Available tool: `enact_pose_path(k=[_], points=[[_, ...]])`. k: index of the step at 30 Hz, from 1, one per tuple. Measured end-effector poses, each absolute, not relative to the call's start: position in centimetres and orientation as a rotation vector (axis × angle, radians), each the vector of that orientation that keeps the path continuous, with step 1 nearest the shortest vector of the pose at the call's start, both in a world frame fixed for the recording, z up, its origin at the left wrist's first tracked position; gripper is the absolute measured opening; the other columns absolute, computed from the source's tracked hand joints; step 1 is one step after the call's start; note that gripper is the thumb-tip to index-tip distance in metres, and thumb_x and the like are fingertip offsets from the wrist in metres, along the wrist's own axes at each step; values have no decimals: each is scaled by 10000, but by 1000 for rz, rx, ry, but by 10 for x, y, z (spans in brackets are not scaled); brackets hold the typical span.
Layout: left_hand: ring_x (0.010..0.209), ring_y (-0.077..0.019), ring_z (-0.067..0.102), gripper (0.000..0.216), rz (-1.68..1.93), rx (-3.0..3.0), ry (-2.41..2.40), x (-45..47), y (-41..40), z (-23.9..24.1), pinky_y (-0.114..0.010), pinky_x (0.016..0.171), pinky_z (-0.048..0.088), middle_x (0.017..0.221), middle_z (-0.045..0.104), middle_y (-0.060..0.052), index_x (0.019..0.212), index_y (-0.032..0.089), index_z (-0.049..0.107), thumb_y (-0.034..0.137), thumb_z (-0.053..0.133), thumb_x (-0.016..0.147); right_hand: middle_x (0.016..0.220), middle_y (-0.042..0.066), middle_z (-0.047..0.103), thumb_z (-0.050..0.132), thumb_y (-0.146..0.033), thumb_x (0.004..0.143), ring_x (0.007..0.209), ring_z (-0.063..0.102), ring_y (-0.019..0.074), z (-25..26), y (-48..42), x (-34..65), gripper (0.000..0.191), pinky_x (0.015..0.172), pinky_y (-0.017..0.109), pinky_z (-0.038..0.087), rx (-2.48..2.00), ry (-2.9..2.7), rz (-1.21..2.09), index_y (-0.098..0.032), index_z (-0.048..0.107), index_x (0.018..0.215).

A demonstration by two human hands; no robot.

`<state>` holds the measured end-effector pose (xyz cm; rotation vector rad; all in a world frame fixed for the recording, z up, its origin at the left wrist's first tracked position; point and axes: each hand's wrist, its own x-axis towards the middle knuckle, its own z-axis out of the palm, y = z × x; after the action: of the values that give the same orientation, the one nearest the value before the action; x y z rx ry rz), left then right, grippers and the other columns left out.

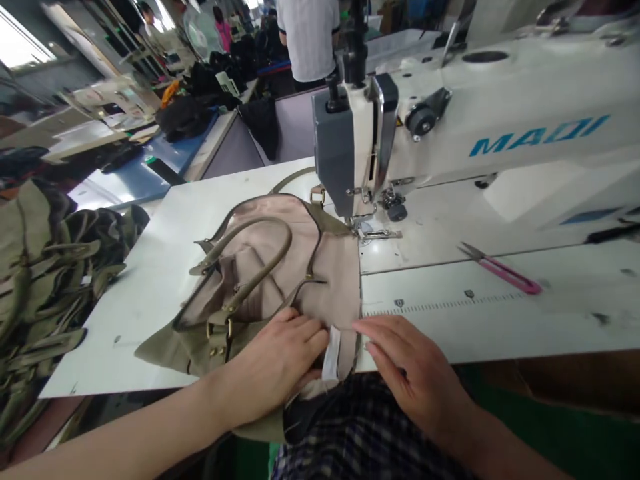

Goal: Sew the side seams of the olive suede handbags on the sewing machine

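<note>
An olive handbag with a pinkish-beige lining (333, 293) lies on the sewing machine table, its mouth spread and its olive handle (273, 230) standing up. The lining's edge runs under the needle area of the sewing machine (345, 127). My left hand (283, 357) is closed on the bag's near side, with its fingertips partly hidden in the fabric. Beside its thumb a white label (331, 353) sits on the lining. My right hand (417, 367) has its fingers stretched out, and the index fingertip touches the lining's right edge.
Pink-handled thread snips (503, 268) lie on the table (425, 340) to the right, beyond a printed ruler scale. A pile of olive bags (45, 267) is at the left. Behind, a person in a white shirt (309, 37) stands near other workstations.
</note>
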<state>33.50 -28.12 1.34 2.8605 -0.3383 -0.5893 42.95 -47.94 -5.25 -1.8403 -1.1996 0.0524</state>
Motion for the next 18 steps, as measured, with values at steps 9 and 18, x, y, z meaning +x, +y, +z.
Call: enact_pose_path(k=[9, 18], points=[[712, -191, 535, 83, -616, 2755, -310, 336, -282, 10, -315, 673, 383, 831, 600, -13, 870, 205, 436, 174, 400, 938, 943, 68, 691, 480, -98, 933, 833, 623, 184, -52, -484, 427, 215, 750, 337, 532, -1840, -1368, -15, -159, 659, 1033], [854, -188, 558, 156, -493, 2707, -242, 331, -279, 9, -285, 798, 454, 955, 570, -58, 938, 183, 484, 83, 444, 825, 1014, 99, 645, 451, -104, 953, 994, 572, 230, -54, -480, 423, 229, 935, 411, 480, -1907, -1472, -177, -132, 650, 1062]])
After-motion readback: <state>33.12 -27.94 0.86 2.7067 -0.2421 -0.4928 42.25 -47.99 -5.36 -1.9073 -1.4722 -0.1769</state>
